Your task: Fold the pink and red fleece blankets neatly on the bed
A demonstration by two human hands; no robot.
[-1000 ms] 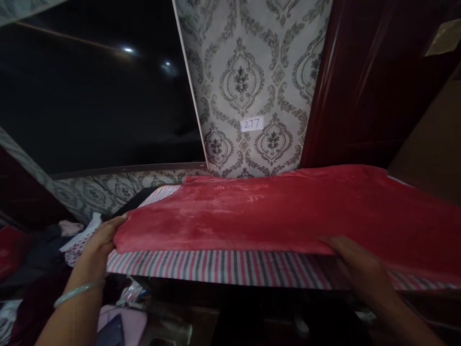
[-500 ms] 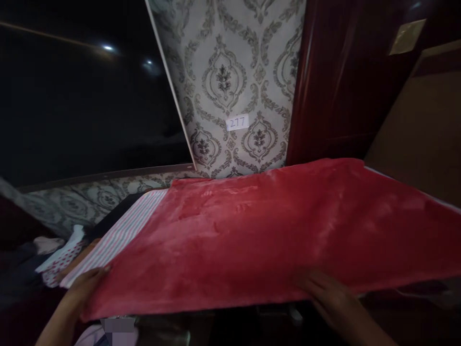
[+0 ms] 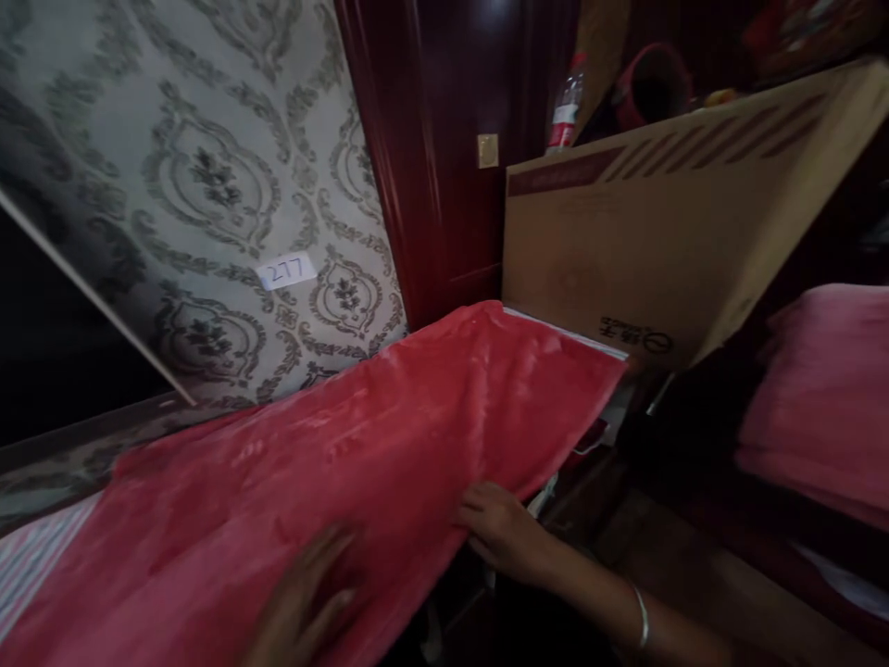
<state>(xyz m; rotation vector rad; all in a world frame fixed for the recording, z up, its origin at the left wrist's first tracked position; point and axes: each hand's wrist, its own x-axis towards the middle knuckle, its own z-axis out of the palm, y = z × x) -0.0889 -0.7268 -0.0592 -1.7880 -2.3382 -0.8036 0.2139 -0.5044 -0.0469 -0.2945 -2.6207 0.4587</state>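
Cloth, red, spread under & beyond both hands, creased ahead of R hand. Box beyond, to R. L hand: fingers apart over cloth; blurred, contact can't tell. R hand: curled at near edge, seemingly pinching. Step prob. straightening cloth; next calls for even edge pull, creases flat. Cloth's near L part cut off; R thumb unclear.

The left hand is blurred and, like the red cloth, cut off by the lower edge. The red cloth hides most of the striped cloth beneath. The left edge crops the black screen, the right edge the pink folded cloth. Lettering on the bottle is illegible.
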